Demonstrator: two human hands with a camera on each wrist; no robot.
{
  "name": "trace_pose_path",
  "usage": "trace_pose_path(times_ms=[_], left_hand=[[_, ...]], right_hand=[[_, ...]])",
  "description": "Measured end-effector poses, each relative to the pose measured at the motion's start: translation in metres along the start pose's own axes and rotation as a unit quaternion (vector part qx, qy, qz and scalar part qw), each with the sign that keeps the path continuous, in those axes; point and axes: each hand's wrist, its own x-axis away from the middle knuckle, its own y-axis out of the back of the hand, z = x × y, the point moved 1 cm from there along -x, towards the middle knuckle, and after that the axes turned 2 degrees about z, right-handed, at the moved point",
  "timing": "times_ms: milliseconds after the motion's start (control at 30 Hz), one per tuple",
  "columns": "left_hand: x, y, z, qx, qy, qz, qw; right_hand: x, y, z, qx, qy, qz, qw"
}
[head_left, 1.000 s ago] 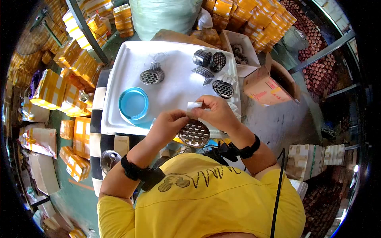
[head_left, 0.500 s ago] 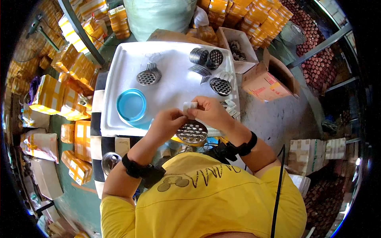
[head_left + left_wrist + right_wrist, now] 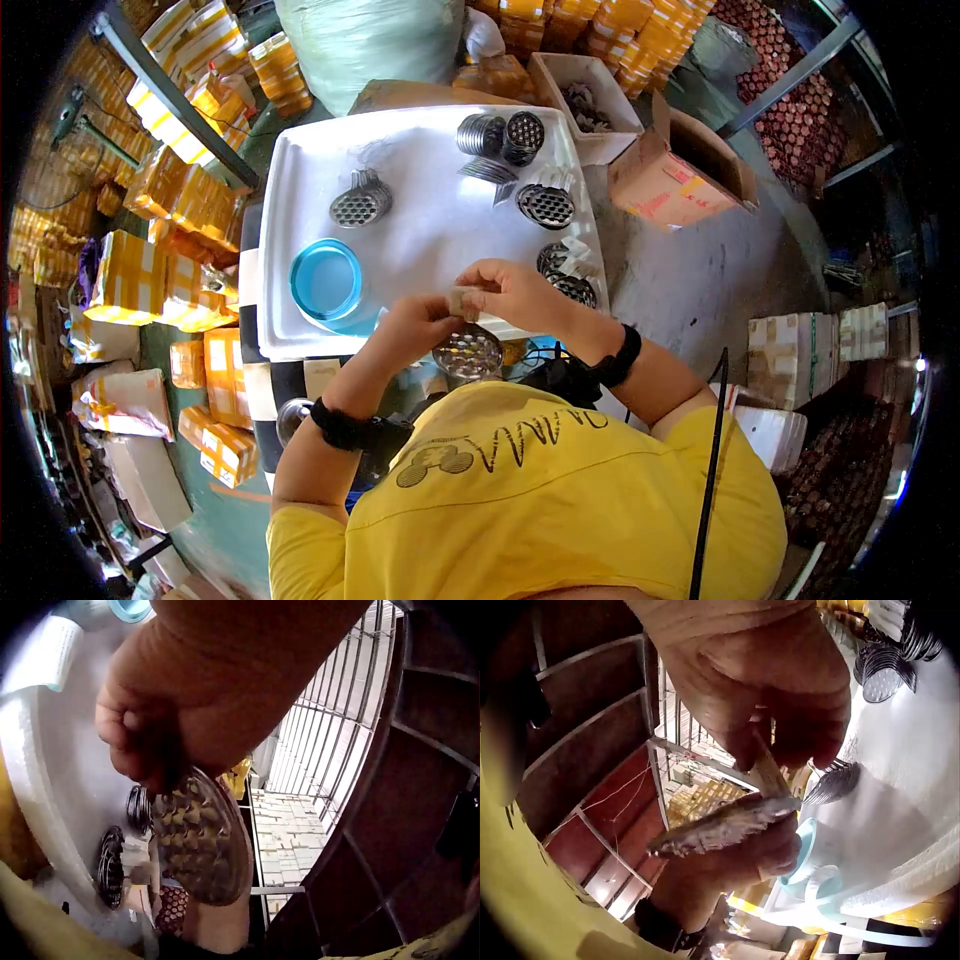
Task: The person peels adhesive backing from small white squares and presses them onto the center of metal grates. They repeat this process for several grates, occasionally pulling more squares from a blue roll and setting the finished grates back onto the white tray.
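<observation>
Over the tray's near edge, my left hand pinches a round perforated metal disc near its top. Raised edges surround the disc's holes in the left wrist view. My right hand has its thumb and fingers pinched on a pale strip that stands up from the disc's rim. The fingertips of both hands are close together there and hide part of the strip. More discs with tabs lie in a fanned stack at the tray's left and in several stacks along its right side.
The white tray also holds a blue round tub and a roll of pale strip at its near left. An open cardboard box and a white foam box stand beyond its right side. Taped parcels are piled on the left.
The white strip, held upright and flat between the fingers before, is now mostly covered by them. Both hands have drawn slightly nearer the body, and the head view has shifted.
</observation>
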Motion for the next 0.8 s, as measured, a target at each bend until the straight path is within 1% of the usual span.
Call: trace_pose_path(times_ms=[33, 67, 100, 200, 233, 300, 333, 433, 533, 633, 667, 700, 733, 767, 800], left_hand=[[0.002, -0.001, -0.005, -0.015, 0.01, 0.01, 1.0], [0.003, -0.004, -0.012, 0.008, 0.018, 0.013, 1.0], [0.002, -0.005, -0.015, -0.017, 0.003, 0.007, 1.0], [-0.001, -0.01, -0.018, -0.102, -0.042, -0.017, 0.994], [-0.002, -0.01, -0.02, -0.136, -0.024, -0.012, 0.99], [-0.001, -0.012, -0.027, -0.201, 0.011, -0.005, 0.979], [-0.002, -0.013, -0.027, -0.183, 0.004, -0.011, 0.983], [-0.002, -0.016, -0.024, -0.128, -0.017, -0.035, 0.991], [-0.003, -0.012, -0.022, -0.157, 0.015, -0.006, 0.988], [-0.003, -0.007, 0.006, 0.006, -0.032, -0.074, 0.997], [0.002, 0.003, 0.008, 0.036, -0.028, -0.066, 0.997], [0.01, 0.011, 0.004, 0.022, -0.05, -0.098, 0.994], [0.023, 0.024, 0.01, 0.015, -0.056, -0.142, 0.988], [0.034, 0.036, 0.018, 0.006, -0.062, -0.181, 0.982], [0.044, 0.043, 0.026, 0.015, -0.046, -0.207, 0.977]], right_hand=[[0.0, 0.001, 0.002, 0.028, -0.003, 0.006, 1.0], [0.0, 0.002, 0.006, 0.057, -0.005, 0.012, 0.998], [0.0, 0.003, 0.009, 0.086, -0.008, 0.018, 0.996], [0.001, 0.001, 0.009, 0.093, 0.007, -0.002, 0.996], [0.002, 0.002, 0.009, 0.161, 0.064, -0.018, 0.985], [0.004, 0.004, 0.009, 0.295, 0.174, -0.046, 0.938], [0.004, 0.004, 0.01, 0.287, 0.185, -0.058, 0.938], [0.003, 0.01, 0.005, 0.253, 0.117, -0.033, 0.96], [0.005, 0.017, 0.002, 0.21, 0.041, 0.012, 0.977], [0.005, 0.047, 0.009, 0.299, 0.048, -0.072, 0.95], [0.005, 0.063, 0.017, 0.32, 0.045, -0.135, 0.937], [0.002, 0.085, 0.024, 0.339, 0.042, -0.197, 0.919], [-0.011, 0.125, 0.014, 0.298, 0.016, -0.246, 0.922], [-0.019, 0.143, 0.007, 0.34, 0.012, -0.274, 0.9], [-0.025, 0.162, -0.002, 0.4, 0.042, -0.262, 0.877]])
